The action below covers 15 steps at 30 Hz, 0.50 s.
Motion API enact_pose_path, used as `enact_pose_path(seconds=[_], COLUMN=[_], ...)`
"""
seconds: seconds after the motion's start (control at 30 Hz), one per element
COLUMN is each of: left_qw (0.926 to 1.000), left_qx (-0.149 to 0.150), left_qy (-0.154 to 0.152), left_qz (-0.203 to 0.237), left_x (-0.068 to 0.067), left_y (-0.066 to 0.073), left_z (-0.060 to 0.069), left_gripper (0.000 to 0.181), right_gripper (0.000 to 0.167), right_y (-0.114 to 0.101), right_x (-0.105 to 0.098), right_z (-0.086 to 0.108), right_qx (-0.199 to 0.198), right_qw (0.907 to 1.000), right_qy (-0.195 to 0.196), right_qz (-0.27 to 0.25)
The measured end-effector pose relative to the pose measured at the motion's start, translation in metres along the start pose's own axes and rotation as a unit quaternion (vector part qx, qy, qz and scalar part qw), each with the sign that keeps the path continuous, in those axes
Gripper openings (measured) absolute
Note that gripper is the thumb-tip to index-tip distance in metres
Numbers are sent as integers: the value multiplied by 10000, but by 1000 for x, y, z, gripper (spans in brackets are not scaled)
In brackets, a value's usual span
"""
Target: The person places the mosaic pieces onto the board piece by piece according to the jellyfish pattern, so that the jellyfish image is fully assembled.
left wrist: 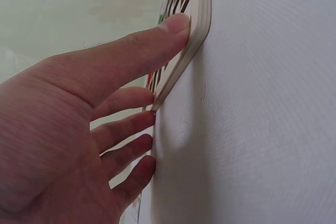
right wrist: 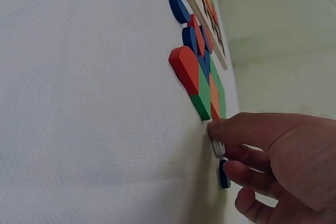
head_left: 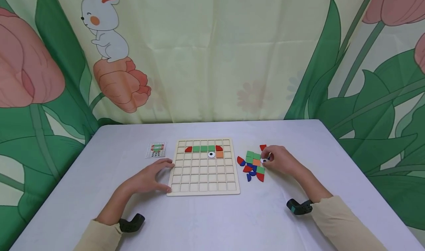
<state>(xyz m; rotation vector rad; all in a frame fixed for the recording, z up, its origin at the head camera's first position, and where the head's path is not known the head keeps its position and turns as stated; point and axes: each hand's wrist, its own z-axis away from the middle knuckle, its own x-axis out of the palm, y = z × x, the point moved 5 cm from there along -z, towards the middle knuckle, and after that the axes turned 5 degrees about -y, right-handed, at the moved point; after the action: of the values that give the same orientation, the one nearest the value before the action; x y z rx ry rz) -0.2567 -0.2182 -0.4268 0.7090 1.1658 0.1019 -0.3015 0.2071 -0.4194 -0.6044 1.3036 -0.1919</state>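
Observation:
A wooden grid board [head_left: 203,178] holds a row of green squares [head_left: 204,148] between two red curved pieces, with a white eye piece [head_left: 211,154] and an orange square [head_left: 220,154] below. My left hand [head_left: 146,178] rests at the board's left side; in the left wrist view its thumb touches the rim [left wrist: 202,11] and the other fingers spread along the edge. On the right, my right hand [head_left: 281,160] pinches another white eye piece [head_left: 264,161] between thumb and fingers, beside the loose pieces; the right wrist view shows this white piece [right wrist: 217,147] partly hidden.
Loose green, orange, red and blue pieces [head_left: 260,170] lie close together right of the board. A red piece [head_left: 263,147] sits behind them, and a blue one [right wrist: 224,174] lies near the right fingers. A small picture card [head_left: 156,150] lies left of the board. A curtain hangs behind the table.

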Motion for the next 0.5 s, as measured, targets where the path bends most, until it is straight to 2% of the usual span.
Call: enact_pose_path(seconds=[0.27,0.5], left_qw=[9999,9999], left_qx=[114,97], left_qy=[36,13], left_qz=[-72,-39], left_x=[-1,-1], left_y=[-1,0], left_z=[2,0], left_gripper=[82,82], right_gripper=[15,17], right_y=[-11,-44], right_x=[-2,7], right_z=[-5,-19], right_qx=[74,-45], right_qw=[9995,9990], right_qy=[173,191], right_qz=[-259,-391])
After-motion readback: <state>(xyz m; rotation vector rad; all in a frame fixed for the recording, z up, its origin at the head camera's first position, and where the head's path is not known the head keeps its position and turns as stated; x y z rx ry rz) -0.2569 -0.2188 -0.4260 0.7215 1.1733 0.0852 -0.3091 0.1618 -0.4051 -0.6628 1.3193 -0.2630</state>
